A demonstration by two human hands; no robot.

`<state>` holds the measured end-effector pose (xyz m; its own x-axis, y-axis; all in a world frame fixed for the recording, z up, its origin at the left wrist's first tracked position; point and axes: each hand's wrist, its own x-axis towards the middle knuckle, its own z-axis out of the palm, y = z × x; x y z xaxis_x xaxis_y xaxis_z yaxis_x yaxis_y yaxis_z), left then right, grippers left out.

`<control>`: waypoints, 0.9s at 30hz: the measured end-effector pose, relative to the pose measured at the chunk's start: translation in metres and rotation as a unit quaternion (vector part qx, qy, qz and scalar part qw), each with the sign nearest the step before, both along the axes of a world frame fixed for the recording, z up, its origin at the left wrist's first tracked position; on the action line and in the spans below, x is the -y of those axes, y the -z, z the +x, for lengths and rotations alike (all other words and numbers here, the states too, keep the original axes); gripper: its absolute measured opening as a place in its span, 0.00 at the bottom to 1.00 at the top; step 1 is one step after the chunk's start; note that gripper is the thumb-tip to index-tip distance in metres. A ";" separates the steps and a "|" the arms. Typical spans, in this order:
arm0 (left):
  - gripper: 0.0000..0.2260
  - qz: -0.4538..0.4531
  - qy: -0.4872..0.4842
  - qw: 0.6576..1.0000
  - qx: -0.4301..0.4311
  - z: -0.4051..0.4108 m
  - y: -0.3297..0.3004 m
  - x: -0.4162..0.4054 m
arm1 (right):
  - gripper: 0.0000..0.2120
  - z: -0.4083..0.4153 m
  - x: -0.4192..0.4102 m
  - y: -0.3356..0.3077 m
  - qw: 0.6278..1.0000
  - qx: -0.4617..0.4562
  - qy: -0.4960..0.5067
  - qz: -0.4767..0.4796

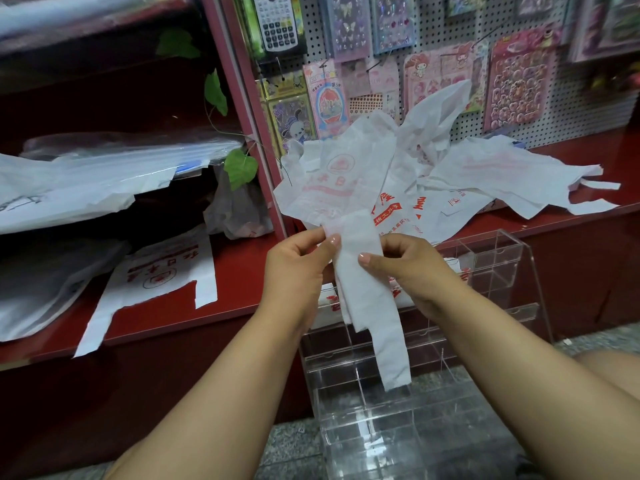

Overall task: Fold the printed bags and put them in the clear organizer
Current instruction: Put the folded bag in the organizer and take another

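Red shelving [242,271] with a pegboard [571,109] of sticker packs behind fills the scene. Held up before it, a white printed bag [349,209] is pinched at its gathered handles by the left hand [298,265] and the right hand [408,268], both closed on it. More printed bags [485,174] lie heaped on the shelf just behind. Below the hands stands the clear organizer [485,271], on the floor.

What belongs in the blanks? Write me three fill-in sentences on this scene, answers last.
1. Both hands, left hand and right hand, pinch one white printed bag with ____ lettering.
2. The clear organizer stands on the ____.
3. The pile of unfolded bags lies on the red ____.

Answers: red; floor; shelf
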<state>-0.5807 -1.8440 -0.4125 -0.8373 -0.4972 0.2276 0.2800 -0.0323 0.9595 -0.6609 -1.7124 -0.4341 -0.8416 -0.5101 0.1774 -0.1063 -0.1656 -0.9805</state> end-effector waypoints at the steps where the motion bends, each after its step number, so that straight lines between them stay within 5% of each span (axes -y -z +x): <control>1: 0.09 -0.002 0.003 1.000 0.000 -0.001 0.001 0.000 | 0.08 0.000 0.000 0.001 1.000 0.003 0.010 -0.003; 5: 0.13 -0.010 0.015 1.000 -0.005 -0.002 0.003 0.001 | 0.13 0.000 0.004 0.003 0.999 0.016 0.036 -0.024; 16: 0.20 0.021 -0.024 0.999 0.023 0.001 0.023 -0.006 | 0.03 0.006 0.021 0.015 0.989 0.056 0.106 -0.082; 20: 0.05 -0.126 -0.014 0.981 0.147 0.011 0.052 -0.015 | 0.06 0.007 0.023 0.020 0.986 0.053 0.137 -0.085; 22: 0.08 -0.177 -0.038 0.970 0.165 0.014 0.059 -0.014 | 0.07 0.008 0.026 0.023 0.985 0.048 0.143 -0.080; 24: 0.11 -0.153 -0.060 0.974 0.155 0.015 0.058 -0.009 | 0.05 0.007 0.027 0.023 0.988 0.045 0.125 -0.077; 27: 0.11 -0.068 -0.072 0.985 0.143 0.016 0.053 0.004 | 0.16 0.001 0.020 0.022 0.998 0.023 0.064 0.005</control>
